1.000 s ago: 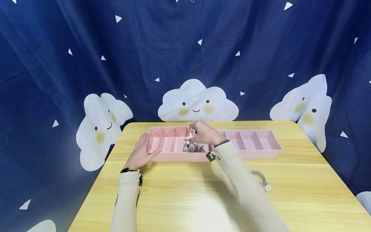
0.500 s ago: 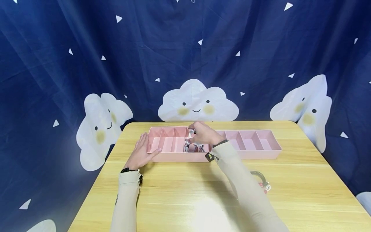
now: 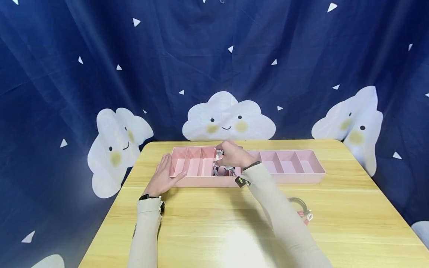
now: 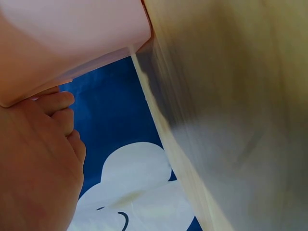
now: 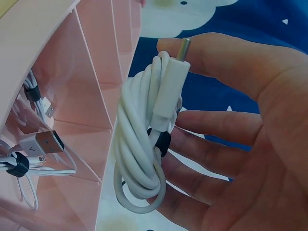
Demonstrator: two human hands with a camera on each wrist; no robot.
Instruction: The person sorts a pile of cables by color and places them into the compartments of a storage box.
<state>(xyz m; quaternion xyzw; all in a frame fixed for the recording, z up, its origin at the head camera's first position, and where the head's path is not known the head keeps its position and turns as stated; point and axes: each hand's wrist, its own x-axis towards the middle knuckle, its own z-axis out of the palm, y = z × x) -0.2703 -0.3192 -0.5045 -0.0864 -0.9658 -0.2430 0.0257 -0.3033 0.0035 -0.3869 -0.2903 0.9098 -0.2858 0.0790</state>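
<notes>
A white charging cable [image 5: 137,130], wound into a bundle with a black strap round it, is pinched between thumb and fingers of my right hand [image 5: 231,139]. Its metal plug points up past the thumb in the right wrist view. In the head view this hand is over the middle of a pink divided box [image 3: 201,181]. Other bundled white cables [image 5: 45,159], one with a USB plug, lie in compartments beneath. My left hand [image 3: 162,176] rests against the box's left end, thumb along the front rim and fingers extended along the side.
A paler pink divided box [image 3: 298,178] adjoins on the right. Nearer on the wooden table [image 3: 201,230], partly behind the right sleeve, lies a dark looped cable [image 3: 299,203] with red and white parts. A blue curtain [image 3: 214,56] with clouds hangs behind the table.
My right hand has shifted slightly left over the box with the white cable in it. The left hand and the boxes stay where they were.
</notes>
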